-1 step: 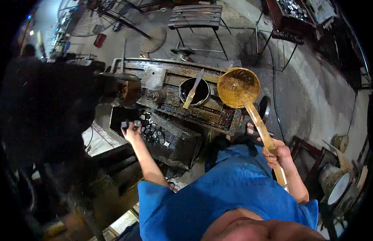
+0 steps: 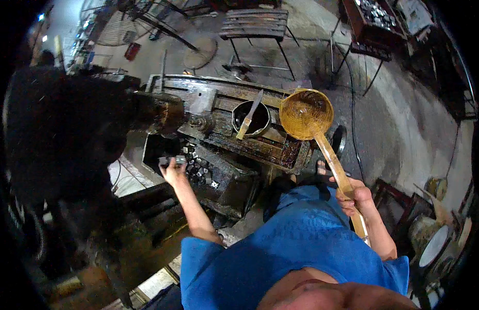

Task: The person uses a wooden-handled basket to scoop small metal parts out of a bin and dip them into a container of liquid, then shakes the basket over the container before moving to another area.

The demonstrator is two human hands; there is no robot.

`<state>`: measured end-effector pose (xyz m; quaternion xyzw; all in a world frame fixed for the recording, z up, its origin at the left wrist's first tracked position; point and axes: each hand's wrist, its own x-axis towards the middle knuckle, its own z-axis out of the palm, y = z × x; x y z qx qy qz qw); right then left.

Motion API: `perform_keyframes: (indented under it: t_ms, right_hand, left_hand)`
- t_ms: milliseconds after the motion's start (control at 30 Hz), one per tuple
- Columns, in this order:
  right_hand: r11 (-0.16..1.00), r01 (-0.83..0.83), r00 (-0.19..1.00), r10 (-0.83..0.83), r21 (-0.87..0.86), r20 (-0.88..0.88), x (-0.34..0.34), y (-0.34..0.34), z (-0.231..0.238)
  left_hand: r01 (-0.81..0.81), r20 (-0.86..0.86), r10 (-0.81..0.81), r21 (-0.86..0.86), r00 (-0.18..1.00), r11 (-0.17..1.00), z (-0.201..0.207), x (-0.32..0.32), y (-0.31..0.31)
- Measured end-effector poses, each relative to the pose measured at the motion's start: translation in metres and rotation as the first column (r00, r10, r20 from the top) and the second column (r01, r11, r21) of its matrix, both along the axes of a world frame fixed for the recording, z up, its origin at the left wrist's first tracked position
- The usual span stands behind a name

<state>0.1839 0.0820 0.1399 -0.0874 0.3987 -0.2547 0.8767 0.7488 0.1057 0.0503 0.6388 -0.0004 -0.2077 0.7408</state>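
My right hand [image 2: 355, 195] is wrapped round the long wooden handle of a round wicker scoop [image 2: 326, 145]. The scoop's woven bowl is held up past the right end of the machine table, its open side showing. My left hand [image 2: 172, 173] reaches over a dark bin, its fingers closed on small grey metal pieces [image 2: 180, 160]. More loose metal pieces [image 2: 203, 173] lie in the bin [image 2: 234, 181] just right of that hand. On the machine table [image 2: 218, 101], a round pot [image 2: 234, 125] of dark liquid has a flat paintbrush [image 2: 249, 116] resting across it.
A dark machine head [image 2: 164, 113] stands close on the left, above the bin. Behind the table are a slatted stool [image 2: 254, 23] and a fan guard [image 2: 118, 28]. At the far right stands a tray of metal parts [image 2: 376, 15] on legs. A cable [image 2: 353, 113] runs along the floor.
My left hand has shifted slightly right over the bin, with the metal pieces still in it. The right hand and the wicker scoop stay nearly in place.
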Motion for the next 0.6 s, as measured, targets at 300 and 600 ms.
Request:
perform_keyframes:
  t_ms: [300,600]
  right_hand:
    - [0.979,-0.198,0.978,0.194,-0.055,-0.072,-0.014,-0.017,0.012]
    - [0.966,-0.253,0.966,0.250,-0.049,-0.059,-0.017,-0.015,0.012]
  left_hand:
    - [0.829,0.380,-0.791,0.098,0.481,0.551,0.092,-0.287,-0.077]
    - [0.442,0.600,-0.687,0.789,-0.409,0.426,0.089,-0.316,-0.098]
